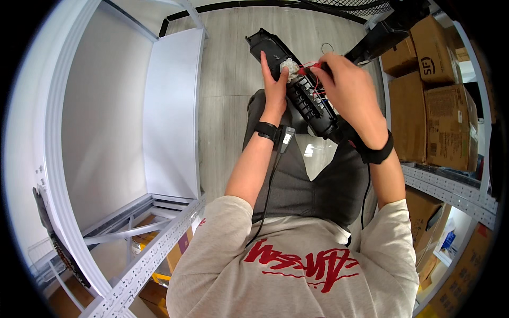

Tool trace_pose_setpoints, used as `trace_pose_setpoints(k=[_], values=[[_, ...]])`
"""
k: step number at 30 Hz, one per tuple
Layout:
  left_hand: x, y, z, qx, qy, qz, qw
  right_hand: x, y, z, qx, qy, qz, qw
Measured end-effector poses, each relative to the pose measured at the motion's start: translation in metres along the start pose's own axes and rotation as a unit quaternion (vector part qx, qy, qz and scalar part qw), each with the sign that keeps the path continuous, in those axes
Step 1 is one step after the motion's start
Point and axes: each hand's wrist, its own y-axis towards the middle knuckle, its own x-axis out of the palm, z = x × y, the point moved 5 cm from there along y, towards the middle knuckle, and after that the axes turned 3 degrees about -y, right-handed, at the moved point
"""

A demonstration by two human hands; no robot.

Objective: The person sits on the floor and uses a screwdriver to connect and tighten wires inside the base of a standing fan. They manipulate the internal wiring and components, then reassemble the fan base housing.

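A long black plastic housing (314,108) lies slanted over my lap, from the upper left down toward my right knee. Ribbed compartments run along its lower half. Around the middle sits a round whitish part (289,69), with thin red wires (318,85) coming off it. My left hand (274,91) grips the housing's left side, its thumb against the whitish part and one finger stretched along the black shell. Over the right side, my right hand (347,85) is closed in a pinch at the red wires; its fingertips partly cover what they hold.
A white metal frame with a pale panel (172,114) stands at my left. Cardboard boxes (405,114) fill the metal shelf (450,193) on my right. A black object (384,37) juts in at the upper right. A dark cable (270,185) hangs from my left wristband.
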Motion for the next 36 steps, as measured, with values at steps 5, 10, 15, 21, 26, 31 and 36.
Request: trace_pose_setpoints(k=[5,10,15,21,26,31,36], values=[[0.002,-0.004,0.004,-0.045,-0.125,0.022,0.991,-0.027,0.005,0.006,0.022,0.032,0.088,0.995],[0.004,-0.007,0.004,-0.092,-0.191,0.018,0.977,-0.005,0.004,0.032,0.063,0.082,0.089,0.991],[-0.004,-0.001,-0.006,-0.053,-0.137,0.019,0.989,0.016,0.001,0.036,0.061,0.078,0.079,0.992],[-0.004,-0.001,-0.005,-0.041,-0.119,0.025,0.992,0.028,0.006,0.039,0.055,0.103,0.079,0.990],[-0.004,0.000,-0.006,-0.047,-0.102,0.026,0.993,0.046,0.007,0.047,0.058,0.116,0.065,0.989],[-0.005,0.000,-0.008,-0.042,-0.096,0.023,0.994,0.053,0.008,0.048,0.050,0.108,0.065,0.991],[-0.007,0.002,-0.011,-0.038,-0.098,0.022,0.994,0.056,0.009,0.045,0.056,0.118,0.058,0.990]])
